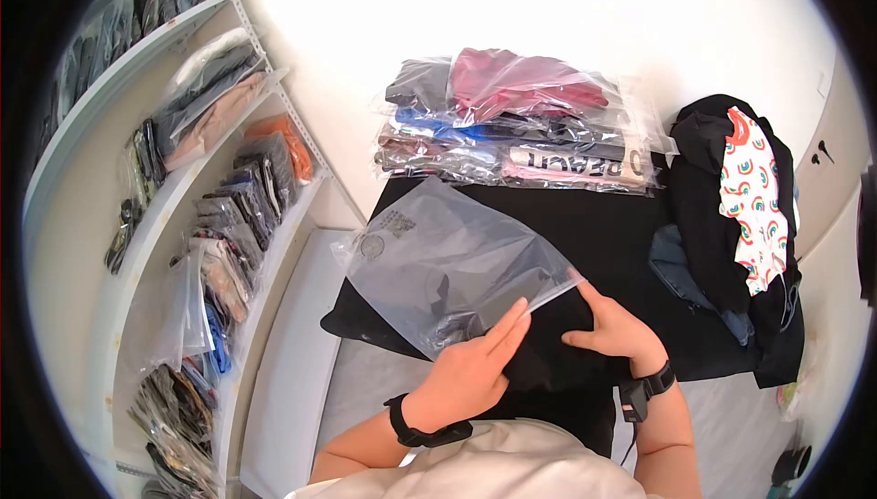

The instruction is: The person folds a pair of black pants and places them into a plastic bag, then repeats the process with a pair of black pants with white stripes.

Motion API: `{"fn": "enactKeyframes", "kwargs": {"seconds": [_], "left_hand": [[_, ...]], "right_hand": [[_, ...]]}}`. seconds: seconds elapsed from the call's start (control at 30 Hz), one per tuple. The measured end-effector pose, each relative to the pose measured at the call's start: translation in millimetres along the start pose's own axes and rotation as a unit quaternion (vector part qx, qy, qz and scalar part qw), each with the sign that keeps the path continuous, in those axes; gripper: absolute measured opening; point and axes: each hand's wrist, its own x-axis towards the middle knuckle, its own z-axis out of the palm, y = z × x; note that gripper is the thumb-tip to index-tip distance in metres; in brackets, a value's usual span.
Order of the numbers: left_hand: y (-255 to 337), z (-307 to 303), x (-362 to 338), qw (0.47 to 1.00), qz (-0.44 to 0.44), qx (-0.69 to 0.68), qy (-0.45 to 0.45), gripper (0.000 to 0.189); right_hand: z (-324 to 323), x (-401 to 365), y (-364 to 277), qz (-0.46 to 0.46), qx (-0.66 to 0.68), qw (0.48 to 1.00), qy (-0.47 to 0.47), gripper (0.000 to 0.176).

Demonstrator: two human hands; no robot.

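A clear, frosted plastic bag lies slantwise on the black-covered table, with a round printed mark near its far left corner. My left hand rests over the bag's near edge, its fingers stretched out along that edge. At the bag's right corner is my right hand, index fingertip touching the corner and thumb held well apart over the black cloth. Both wrists wear black bands.
Bagged folded garments are stacked at the table's back. Dark clothes and a white rainbow-print garment lie at the right. Shelves full of bagged clothes line the left.
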Motion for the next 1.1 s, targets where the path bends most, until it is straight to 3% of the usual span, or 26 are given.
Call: {"fn": "enactKeyframes", "kwargs": {"seconds": [0.1, 0.17, 0.2, 0.23, 0.3, 0.33, 0.37, 0.43, 0.47, 0.53, 0.6, 0.7, 0.77, 0.93, 1.0, 1.03, 1.1], "left_hand": [[-0.1, 7.3, -2.5, 0.998, 0.029, 0.01, -0.052, 0.073], [-1.1, 13.9, -3.3, 0.996, 0.047, 0.018, -0.072, 0.073], [-2.2, 16.9, -5.1, 0.995, 0.055, 0.021, -0.081, 0.072], [-2.7, 18.3, -6.7, 0.994, 0.063, 0.023, -0.091, 0.072], [-3.7, 16.6, -6.9, 0.996, 0.044, 0.033, -0.076, 0.072], [-4.4, 15.9, -7.5, 0.997, 0.024, 0.04, -0.064, 0.072], [-6.1, 17.2, -8.4, 0.997, 0.02, 0.04, -0.064, 0.072], [-10.6, 22.1, -7.1, 0.999, 0.018, 0.048, -0.017, 0.072], [-10.2, 22.6, -5.3, 0.999, 0.017, 0.048, -0.018, 0.072], [-7.1, 25.4, -0.9, 0.997, 0.051, 0.045, -0.022, 0.072], [-4.3, 39.1, -0.5, 0.996, 0.068, 0.037, -0.042, 0.073], [4.6, 52.0, 5.4, 0.994, 0.084, 0.011, -0.067, 0.073], [2.2, 58.8, 6.0, 0.996, 0.086, 0.007, -0.035, 0.075], [-4.0, 48.5, 12.1, 0.995, 0.098, -0.032, -0.013, 0.075], [1.6, 41.2, 13.0, 0.992, 0.063, -0.088, -0.062, 0.077], [1.7, 39.9, 14.3, 0.992, 0.063, -0.088, -0.062, 0.077], [2.2, 38.8, 17.2, 0.986, 0.08, -0.138, -0.038, 0.081]], "right_hand": [[5.8, 9.0, 14.4, 0.012, 0.145, 0.987, 0.066, 0.072], [12.7, 22.1, 26.9, 0.081, 0.367, 0.919, 0.122, 0.06], [17.1, 28.6, 38.0, 0.102, 0.422, 0.891, 0.13, 0.041], [24.0, 27.6, 40.8, 0.102, 0.422, 0.892, 0.128, 0.041], [40.8, 24.4, 45.1, 0.073, 0.547, 0.814, 0.184, 0.03], [44.8, 30.4, 56.3, 0.104, 0.682, 0.712, 0.132, 0.028], [55.9, 29.1, 75.3, 0.065, 0.72, 0.682, 0.111, 0.029], [66.0, 20.0, 43.9, 0.024, 0.584, 0.809, 0.053, 0.03], [75.3, 21.9, 27.4, 0.051, 0.478, 0.874, 0.075, 0.03], [85.8, 30.6, 36.1, 0.054, 0.369, 0.921, 0.113, 0.025], [94.1, 46.1, 50.2, 0.044, 0.324, 0.932, 0.155, 0.022], [95.2, 70.7, 60.5, 0.095, 0.257, 0.953, 0.131, 0.037], [99.8, 80.6, 22.3, 0.228, 0.318, 0.914, 0.105, 0.054], [111.3, 105.0, 10.7, 0.206, 0.266, 0.941, -0.027, 0.051], [113.6, 108.4, 0.8, 0.216, 0.264, 0.935, -0.092, 0.051], [118.8, 109.5, -1.9, 0.216, 0.265, 0.935, -0.093, 0.051], [130.4, 109.5, -6.6, 0.204, 0.296, 0.933, 0.001, 0.049]]}}
